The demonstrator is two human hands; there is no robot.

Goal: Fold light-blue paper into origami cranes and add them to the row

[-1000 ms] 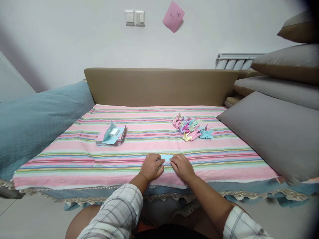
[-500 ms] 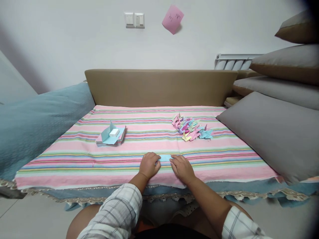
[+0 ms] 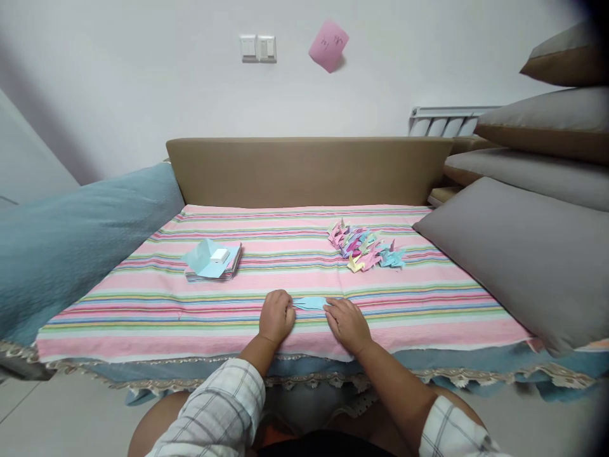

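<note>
A light blue folded paper [image 3: 310,303] lies flat on the striped cloth [image 3: 285,279] near the front edge. My left hand [image 3: 276,316] is curled, its fingertips pinching the paper's pointed left end. My right hand [image 3: 348,324] rests on the cloth with its fingers pressing the paper's right end. A pile of folded paper cranes [image 3: 364,246] in pink, blue, purple and yellow sits further back on the right. A stack of coloured paper sheets [image 3: 212,261] with a small white block [image 3: 219,255] on top lies back left.
A blue pillow [image 3: 71,235] lies along the left side and grey cushions [image 3: 518,254] are stacked on the right. A tan headboard [image 3: 309,168] runs behind the cloth. On the wall hang a pink note [image 3: 328,45] and light switches [image 3: 257,48].
My left hand has slid left along the blue paper, which now shows longer and pointed between my hands. The loose blue sheet on the stack has dropped flatter. The view tilted slightly.
</note>
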